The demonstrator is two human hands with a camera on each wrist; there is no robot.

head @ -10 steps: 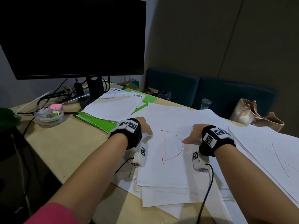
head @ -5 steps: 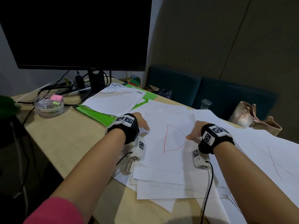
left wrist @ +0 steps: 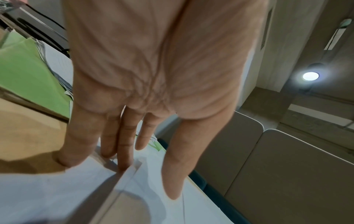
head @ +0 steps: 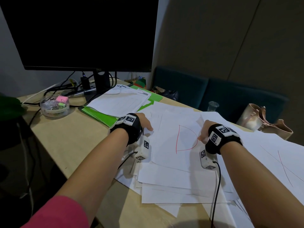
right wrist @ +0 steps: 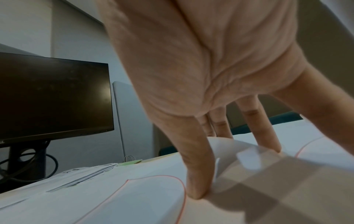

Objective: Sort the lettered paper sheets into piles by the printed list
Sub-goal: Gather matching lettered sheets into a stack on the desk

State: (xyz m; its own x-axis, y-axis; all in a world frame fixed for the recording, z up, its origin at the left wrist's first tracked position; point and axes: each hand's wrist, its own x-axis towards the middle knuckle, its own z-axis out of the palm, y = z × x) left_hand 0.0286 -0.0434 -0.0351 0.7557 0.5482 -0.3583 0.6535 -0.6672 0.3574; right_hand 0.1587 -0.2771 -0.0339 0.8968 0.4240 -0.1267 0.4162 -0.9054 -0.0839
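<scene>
**Sheet marked D: both hands at its side edges**

The sheet marked D (head: 174,142), bearing a red letter, lies topmost on a loose stack of sheets (head: 172,186) at centre frame in the head view, on the wooden desk (head: 69,145).

My left hand (head: 144,123) sits at the sheet's left edge. The left wrist view shows its fingers (left wrist: 124,151) nearly straight, tips down at the paper edges, thumb resting on top; nothing is gripped. My right hand (head: 204,132) sits at the right edge. In the right wrist view the thumb (right wrist: 197,174) presses the top face while the fingers reach beyond a raised curl of paper. It appears to pinch that edge; how many sheets are caught, I cannot tell.

Judgement on the step: separate one sheet only. Slide the thumb to fan the edge, confirm a single layer, then lift evenly from both sides so the stack beneath does not drag.

Count: one D sheet exposed; one sheet with crossed red lines (head: 283,162) at right of frame; one printed list (head: 121,101) at upper centre, on one green folder (head: 98,114). Stack depth is not countable.
</scene>
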